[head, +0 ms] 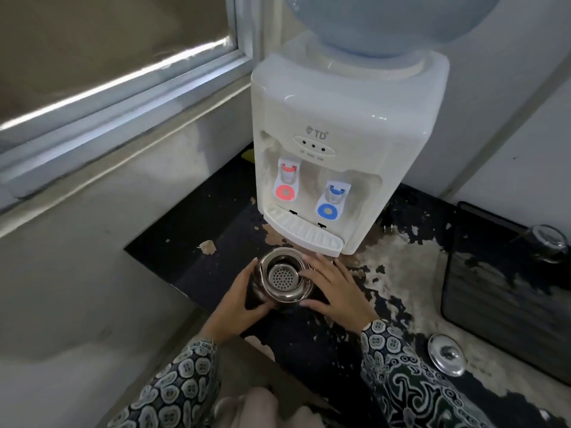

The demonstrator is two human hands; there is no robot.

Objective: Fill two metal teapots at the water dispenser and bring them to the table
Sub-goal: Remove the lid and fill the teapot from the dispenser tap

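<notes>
A metal teapot (279, 291) with no lid and a perforated strainer inside sits just in front of the drip tray (304, 231) of the white water dispenser (340, 125). My left hand (236, 299) grips its left side and my right hand (338, 288) cups its right side and rim. The dispenser has a red tap (288, 180) on the left and a blue tap (333, 199) on the right, and a blue bottle (380, 23) on top. The teapot's round metal lid (447, 354) lies on the counter to the right.
The dark counter (197, 217) has a worn, peeling surface. A black appliance (506, 291) with a glass jar (548, 242) on it stands at the right edge. A window ledge (117, 97) and wall bound the left side.
</notes>
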